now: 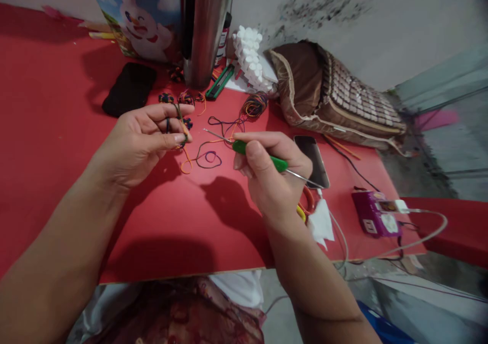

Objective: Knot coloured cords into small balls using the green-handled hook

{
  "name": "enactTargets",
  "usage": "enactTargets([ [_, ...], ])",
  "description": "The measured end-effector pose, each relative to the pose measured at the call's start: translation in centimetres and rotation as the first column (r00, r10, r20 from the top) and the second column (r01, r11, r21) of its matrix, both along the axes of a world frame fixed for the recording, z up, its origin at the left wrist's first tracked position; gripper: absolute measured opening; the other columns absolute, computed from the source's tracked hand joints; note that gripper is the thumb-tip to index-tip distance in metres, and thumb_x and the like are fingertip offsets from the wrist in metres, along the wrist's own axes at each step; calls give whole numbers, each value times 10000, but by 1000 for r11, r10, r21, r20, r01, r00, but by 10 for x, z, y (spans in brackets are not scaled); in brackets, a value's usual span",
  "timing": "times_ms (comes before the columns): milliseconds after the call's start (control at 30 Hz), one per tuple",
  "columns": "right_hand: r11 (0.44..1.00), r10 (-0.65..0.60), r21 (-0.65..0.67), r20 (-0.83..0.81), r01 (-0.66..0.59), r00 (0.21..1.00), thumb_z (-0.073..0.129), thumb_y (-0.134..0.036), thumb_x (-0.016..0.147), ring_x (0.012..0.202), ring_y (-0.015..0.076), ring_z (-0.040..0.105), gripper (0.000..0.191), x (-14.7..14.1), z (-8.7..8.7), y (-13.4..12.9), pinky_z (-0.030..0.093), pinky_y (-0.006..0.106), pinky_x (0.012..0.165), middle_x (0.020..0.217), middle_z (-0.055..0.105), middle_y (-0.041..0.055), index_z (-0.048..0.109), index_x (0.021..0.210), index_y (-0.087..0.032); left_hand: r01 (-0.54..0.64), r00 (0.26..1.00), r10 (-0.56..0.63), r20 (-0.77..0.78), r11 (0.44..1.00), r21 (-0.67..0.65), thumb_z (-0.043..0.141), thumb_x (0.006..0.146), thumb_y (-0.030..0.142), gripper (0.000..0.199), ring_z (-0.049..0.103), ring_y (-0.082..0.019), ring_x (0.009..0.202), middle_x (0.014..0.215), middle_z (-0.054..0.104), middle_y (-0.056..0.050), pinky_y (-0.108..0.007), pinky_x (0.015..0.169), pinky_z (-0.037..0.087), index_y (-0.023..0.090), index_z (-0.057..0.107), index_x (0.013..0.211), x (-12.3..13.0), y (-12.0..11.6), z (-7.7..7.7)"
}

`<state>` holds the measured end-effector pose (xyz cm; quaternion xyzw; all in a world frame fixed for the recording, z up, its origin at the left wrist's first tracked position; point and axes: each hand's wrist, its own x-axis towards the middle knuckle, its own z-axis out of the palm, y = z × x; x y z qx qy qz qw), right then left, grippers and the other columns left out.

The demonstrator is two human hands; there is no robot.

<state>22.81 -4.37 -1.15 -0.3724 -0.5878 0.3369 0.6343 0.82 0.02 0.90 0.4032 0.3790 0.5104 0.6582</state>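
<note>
Dark and orange yarn [185, 137] is pinched between the thumb and fingers of my left hand [147, 138], with a strand looped over the index finger. My right hand [272, 168] grips a crochet hook [280, 164] by its green handle. The hook's thin metal tip points left and stays apart from the pinched yarn. Loose strands curl on the red table between both hands and run back to a small multicoloured yarn bundle [254, 104]. Several small dark crocheted pieces [186, 97] lie just behind my left hand.
Behind stand a steel flask [208, 34] and a cartoon-printed bag [147, 19]. A black pouch [129, 89], green cutter [220, 82], white beaded object [250, 54] and brown cushion [339, 90] lie on the red table [171, 232]. At right are a phone [314, 156], scissors, tissue and purple power box [375, 214].
</note>
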Motion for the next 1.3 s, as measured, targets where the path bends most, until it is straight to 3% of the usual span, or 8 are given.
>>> enactTargets([
  [133,999,30,-19,53,-29,998,814,-367,1029,661,101,716,129,0,-4,-1,623,249,625,838,809,-22,889,1109,-298,-17,1000,17,-6,1000,19,970,625,98,427,643,-112,698,775,768,-16,-196,628,559,224,944,1033,6,-5,0],
  [333,998,37,-45,82,-33,996,807,-388,1031,639,111,713,151,3,-5,-1,636,262,631,813,811,-13,884,1104,-281,-30,998,33,-44,998,60,932,657,75,410,660,-127,716,798,765,-10,-225,650,570,236,937,1035,7,-8,2],
  [500,999,30,-42,61,-27,998,828,-350,1016,651,108,730,112,2,-6,-3,637,250,624,849,836,-14,890,1091,-294,21,999,-20,36,999,-29,969,663,101,389,673,-114,714,791,766,-5,-212,688,598,221,932,1031,5,-6,0],
  [667,998,49,-40,76,-46,996,820,-336,1021,657,102,736,121,2,-6,-4,638,241,624,870,838,-13,889,1111,-294,58,994,-48,98,993,-99,941,643,7,454,709,-107,723,800,772,-8,-198,706,614,151,907,1072,4,-6,0],
  [1067,998,30,-52,97,-25,995,814,-382,1025,652,112,725,152,0,-6,-3,640,258,631,797,804,-17,885,1109,-278,60,997,-58,40,997,-44,918,684,61,381,711,-130,725,824,775,-18,-228,708,601,210,927,1034,4,-5,-2],
  [1300,999,36,-42,85,-32,996,817,-348,1025,646,101,719,129,0,-6,-3,644,253,660,793,805,-24,885,1109,-279,-3,999,4,45,1000,-20,933,611,40,435,672,-100,691,774,767,-8,-187,679,566,204,933,1014,11,-9,1],
])
